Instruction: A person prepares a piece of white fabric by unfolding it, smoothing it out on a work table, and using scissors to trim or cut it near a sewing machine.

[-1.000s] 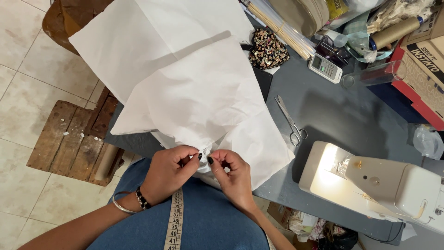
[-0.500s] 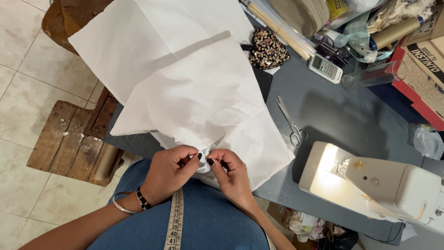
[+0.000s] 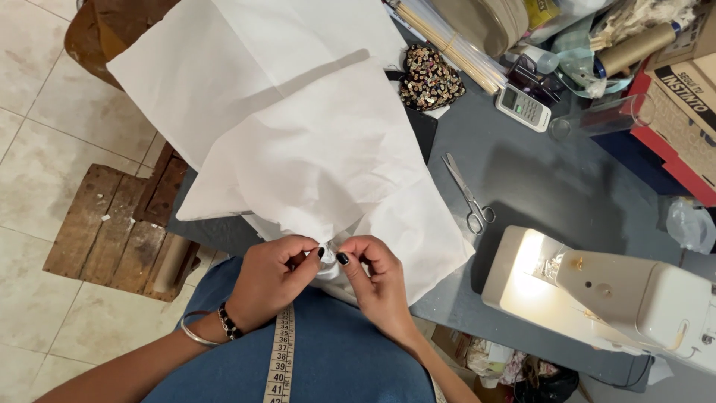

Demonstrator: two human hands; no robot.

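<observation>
- Here, left hand (image 3: 272, 280) and right hand (image 3: 377, 276), low centre, both pinch closed on the thin white fabric (image 3: 313, 160), smooth, folded.
- Steel scissors (image 3: 468, 195) lie right, on grey table (image 3: 552, 179).

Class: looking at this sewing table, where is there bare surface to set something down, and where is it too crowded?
Bare grey table lies between the scissors, calculator and sewing machine. White fabric covers the left; the far right corner is piled with boxes and rolls.
</observation>
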